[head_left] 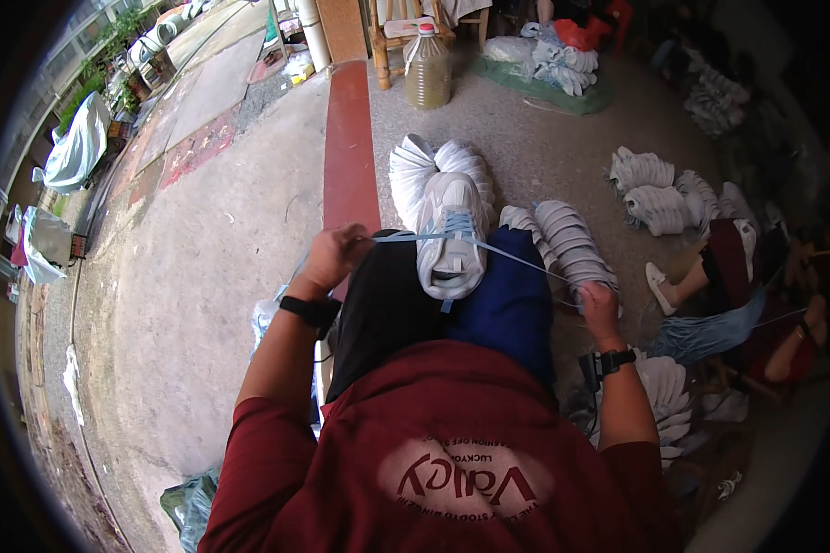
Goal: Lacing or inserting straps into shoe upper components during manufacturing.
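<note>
A white and grey sneaker (450,198) rests on my lap between my knees, its toe pointing away from me. Light blue shoelace (457,222) runs through its upper eyelets. My left hand (334,258) is closed on one end of the lace, pulled out level to the left. Out to the lower right, my right hand (600,309) pinches the other end, and the lace slants down to it from the shoe. Both lace lengths look taut. A blue tab shows at the shoe's heel.
Nested white shoe uppers (574,241) lie beside my right knee, and more (413,175) stand beyond the sneaker. A large jug with a red cap (427,69) is farther off. At right, another person sits near a bundle of blue laces (705,330) and shoe stacks (655,207).
</note>
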Available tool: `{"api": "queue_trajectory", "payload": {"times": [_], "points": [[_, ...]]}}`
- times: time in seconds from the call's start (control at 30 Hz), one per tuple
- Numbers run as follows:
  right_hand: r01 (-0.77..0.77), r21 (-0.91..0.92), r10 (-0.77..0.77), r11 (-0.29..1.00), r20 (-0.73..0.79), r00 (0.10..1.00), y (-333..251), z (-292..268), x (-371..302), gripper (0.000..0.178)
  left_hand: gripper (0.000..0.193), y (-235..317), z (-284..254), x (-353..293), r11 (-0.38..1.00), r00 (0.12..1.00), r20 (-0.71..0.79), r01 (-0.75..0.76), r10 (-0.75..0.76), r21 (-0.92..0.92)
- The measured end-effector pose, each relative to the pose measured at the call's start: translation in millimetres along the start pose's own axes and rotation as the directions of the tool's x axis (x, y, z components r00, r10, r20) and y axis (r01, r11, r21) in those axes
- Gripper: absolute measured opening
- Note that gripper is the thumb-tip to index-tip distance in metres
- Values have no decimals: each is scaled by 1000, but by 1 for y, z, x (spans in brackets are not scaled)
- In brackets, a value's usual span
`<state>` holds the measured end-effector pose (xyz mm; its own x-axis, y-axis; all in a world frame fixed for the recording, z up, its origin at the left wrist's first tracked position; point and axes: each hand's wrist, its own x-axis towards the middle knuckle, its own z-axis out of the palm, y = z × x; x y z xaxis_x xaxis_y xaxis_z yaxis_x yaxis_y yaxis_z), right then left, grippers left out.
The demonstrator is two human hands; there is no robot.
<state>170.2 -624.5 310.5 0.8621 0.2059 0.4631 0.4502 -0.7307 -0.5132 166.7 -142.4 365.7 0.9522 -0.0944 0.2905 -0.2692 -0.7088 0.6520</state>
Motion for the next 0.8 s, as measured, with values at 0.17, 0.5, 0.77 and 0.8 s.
{"api": "queue_trajectory", "payload": {"times": [0.17,0.5,0.77,0.8], "points": [[-399,140,410,906,-61,910,83,-50,-88,15,22,-63,-64,-87,937,953,-32,302,-301,176],[-727,111,733,678,-35,679,112,-99,-232,16,6,-133,-130,-235,764,738,-253,513,-626,-392],[-833,18,833,553,-48,552,125,-116,-289,14,4,-174,-115,-311,581,572,-148,721,-807,-379],[-772,20,771,635,-62,633,132,-116,-298,12,4,-181,-107,-313,574,564,-143,739,-813,-351]]}}
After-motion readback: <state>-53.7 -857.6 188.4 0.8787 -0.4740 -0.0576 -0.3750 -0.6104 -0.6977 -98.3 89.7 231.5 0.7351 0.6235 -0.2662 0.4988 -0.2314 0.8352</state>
